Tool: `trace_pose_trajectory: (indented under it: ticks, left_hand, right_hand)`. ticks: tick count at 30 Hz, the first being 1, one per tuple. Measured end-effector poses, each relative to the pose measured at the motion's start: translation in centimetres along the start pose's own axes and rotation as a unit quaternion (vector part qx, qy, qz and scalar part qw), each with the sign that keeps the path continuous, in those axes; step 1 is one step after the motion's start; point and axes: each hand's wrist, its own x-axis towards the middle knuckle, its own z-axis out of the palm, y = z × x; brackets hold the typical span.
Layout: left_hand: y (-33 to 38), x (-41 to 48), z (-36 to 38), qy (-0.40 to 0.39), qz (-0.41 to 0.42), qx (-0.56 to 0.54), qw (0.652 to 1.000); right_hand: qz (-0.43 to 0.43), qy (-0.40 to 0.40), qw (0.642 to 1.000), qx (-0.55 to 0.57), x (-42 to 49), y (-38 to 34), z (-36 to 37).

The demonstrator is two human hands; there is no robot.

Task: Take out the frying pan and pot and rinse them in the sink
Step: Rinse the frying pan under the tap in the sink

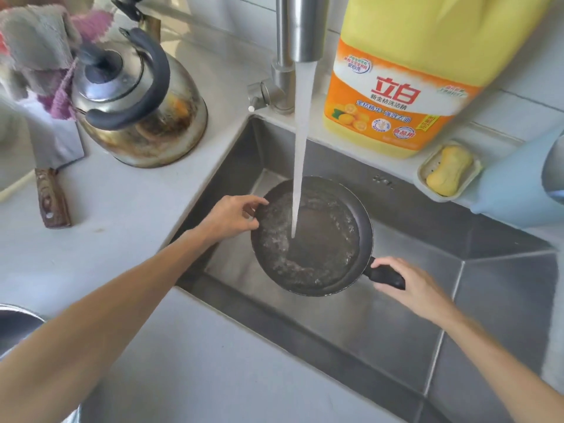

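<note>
A black frying pan [323, 254] is held over the steel sink [396, 331], under the tap [300, 29]. A stream of water [300, 154] falls into the pan and pools there with bubbles. My right hand [409, 285] grips the pan's black handle [387, 277] at the lower right. My left hand [233, 216] pinches the pan's left rim with its fingertips. At the left edge, a curved metal rim [15, 312] shows, possibly the pot; most of it is out of view.
A stained steel kettle [137, 105] stands on the counter left of the sink, cloths [39, 47] behind it. A cleaver [52, 178] lies by the kettle. A large yellow detergent bottle [406, 71], a soap dish with yellow soap [448, 170] and a pale blue container [518, 184] line the sink's back ledge.
</note>
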Motion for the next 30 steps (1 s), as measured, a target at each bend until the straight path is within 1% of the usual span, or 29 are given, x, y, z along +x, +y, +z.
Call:
trace_pose_trajectory:
  ticks: [3, 8, 10, 13, 17, 21, 24, 30]
  left_hand:
    - [1.1, -1.0, -1.5, 0.027, -0.005, -0.029, 0.999]
    - [1.6, -2.9, -2.3, 0.046, -0.012, -0.03, 0.998]
    - [1.9, -3.3, -2.4, 0.054, -0.014, -0.033, 0.998]
    - [2.6, -3.6, -2.5, 0.063, -0.007, -0.055, 0.996]
    - [3.2, -3.5, -2.3, 0.046, 0.015, -0.066, 0.997]
    - [3.6, -3.4, -2.6, -0.012, 0.012, -0.073, 0.997]
    - [3.3, -3.5, -2.7, -0.042, 0.019, -0.066, 0.997]
    - [3.4, -4.0, -1.9, -0.033, 0.014, -0.092, 0.995]
  right_hand:
    - [-0.007, -0.008, 1.0, 0.0, -0.5, -1.2, -1.7]
    - [-0.014, -0.017, 1.0, -0.017, -1.7, -2.6, -3.4]
    - [-0.024, -0.008, 0.999, -0.026, -2.2, -2.9, -3.7]
    - [-0.017, 0.017, 0.999, -0.025, -3.1, -2.9, -4.0]
    - [-0.011, 0.053, 0.998, -0.034, -3.9, -2.9, -4.6]
    - [0.003, 0.058, 0.997, -0.056, -4.4, -2.8, -5.2]
    - [0.004, 0.065, 0.995, -0.069, -4.6, -2.7, -5.5]
    - [0.003, 0.056, 0.995, -0.079, -4.5, -3.0, -5.9]
